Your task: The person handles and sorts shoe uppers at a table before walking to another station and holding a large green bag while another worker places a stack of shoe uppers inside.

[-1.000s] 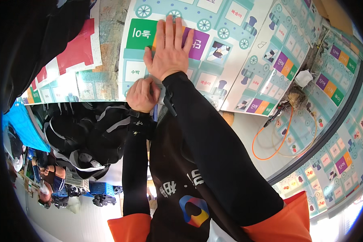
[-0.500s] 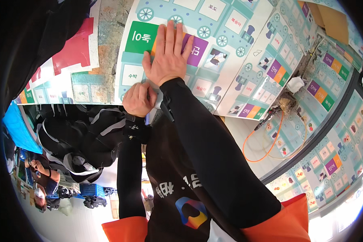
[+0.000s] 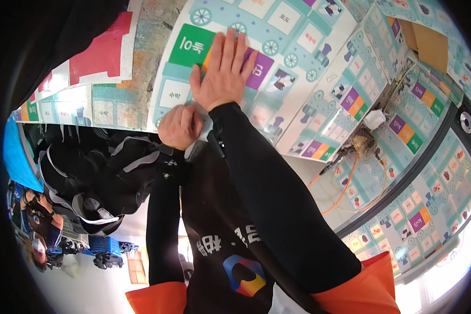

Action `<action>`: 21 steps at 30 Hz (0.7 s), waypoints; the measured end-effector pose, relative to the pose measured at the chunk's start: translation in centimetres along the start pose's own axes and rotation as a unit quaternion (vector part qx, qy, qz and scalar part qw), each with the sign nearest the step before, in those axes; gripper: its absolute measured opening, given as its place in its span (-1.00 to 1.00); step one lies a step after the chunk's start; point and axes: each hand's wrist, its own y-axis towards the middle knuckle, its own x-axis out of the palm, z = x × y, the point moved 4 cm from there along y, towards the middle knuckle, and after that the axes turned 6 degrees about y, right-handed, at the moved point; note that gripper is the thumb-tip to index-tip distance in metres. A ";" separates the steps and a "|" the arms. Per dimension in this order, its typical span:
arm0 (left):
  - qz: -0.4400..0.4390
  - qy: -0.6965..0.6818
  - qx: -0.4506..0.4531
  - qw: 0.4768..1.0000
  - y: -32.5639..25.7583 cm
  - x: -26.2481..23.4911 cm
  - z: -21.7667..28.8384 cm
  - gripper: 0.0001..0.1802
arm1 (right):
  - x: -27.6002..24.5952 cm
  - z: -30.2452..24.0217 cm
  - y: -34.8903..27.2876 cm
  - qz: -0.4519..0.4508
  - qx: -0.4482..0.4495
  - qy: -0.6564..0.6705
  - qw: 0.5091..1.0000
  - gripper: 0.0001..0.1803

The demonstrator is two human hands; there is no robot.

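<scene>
A large printed sheet [image 3: 293, 52], pale teal and white with train-wagon drawings, word boxes and green, orange and purple blocks, lies on a worn work surface. Fingers stretched and slightly spread, my right hand [image 3: 222, 73] rests flat on it over the coloured blocks. Close below, by the sheet's near edge, my left hand [image 3: 179, 127] is curled with its fingers closed. Whatever it may grip is hidden. A pale grey piece shows between that hand and my right wrist, too covered to name.
More printed sheets [image 3: 319, 112] lie to the right, near an orange cable [image 3: 350, 180] and a dark curved frame [image 3: 403, 183]. A red-and-white sheet [image 3: 102, 49] is at upper left. Black bags [image 3: 89, 172] sit below the surface's edge. Another person [image 3: 42, 214] is at far left.
The view has shifted slightly, so the sheet and surroundings sit a little differently. Both hands keep the same pose and place on the sheet.
</scene>
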 end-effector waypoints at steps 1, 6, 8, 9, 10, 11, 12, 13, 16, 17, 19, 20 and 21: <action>0.005 0.002 0.001 1.000 -0.1 0.0 0.0 -0.79 | 0.0 -0.1 -0.1 0.004 -0.003 0.001 1.000 -0.08; 0.015 -0.008 -0.010 1.000 -0.9 0.4 0.0 -0.78 | 0.3 -0.1 -0.8 -0.011 0.004 -0.009 1.000 -0.10; 0.009 0.021 -0.010 1.000 -0.8 1.0 -0.4 -0.76 | 0.9 0.3 -0.6 -0.005 0.006 -0.011 1.000 -0.10; 0.010 0.026 -0.012 1.000 -1.0 1.2 -0.4 -0.76 | 1.1 0.4 -0.8 -0.005 0.003 -0.006 1.000 -0.10; 0.023 0.020 -0.007 1.000 -0.6 0.3 -0.5 -0.76 | 0.6 -0.3 -0.5 -0.007 0.006 -0.006 1.000 -0.10; 0.037 0.016 -0.002 0.999 -0.3 -0.6 -0.6 -0.75 | 0.1 -0.9 0.0 -0.008 0.009 -0.004 1.000 -0.11; 0.027 0.008 -0.002 1.000 -0.1 -1.2 -0.8 -0.75 | -0.6 -1.6 0.5 0.000 0.004 0.001 1.000 -0.12; 0.025 -0.009 0.010 1.000 0.6 -0.4 -0.4 -0.75 | -1.3 -0.6 1.1 0.015 0.004 -0.003 1.000 -0.12; -0.024 -0.099 -0.004 0.995 0.4 1.2 -0.2 -0.78 | -0.8 0.6 1.1 0.010 0.010 -0.032 0.999 -0.13; -0.067 -0.135 -0.015 0.989 -0.1 1.5 -0.6 -0.79 | -0.5 0.6 0.9 0.005 0.012 -0.030 0.999 -0.13; -0.135 -0.145 -0.046 0.979 -1.2 1.4 -1.7 -0.80 | -0.6 -0.8 0.7 0.011 -0.007 -0.030 0.999 -0.14; -0.068 -0.127 -0.027 0.989 -1.2 1.0 -1.2 -0.78 | -0.7 -0.8 0.6 0.009 -0.007 -0.037 0.999 -0.14; 0.000 -0.097 -0.012 0.995 -1.4 0.1 -1.1 -0.77 | -1.0 -1.3 0.4 0.003 -0.008 -0.041 0.999 -0.14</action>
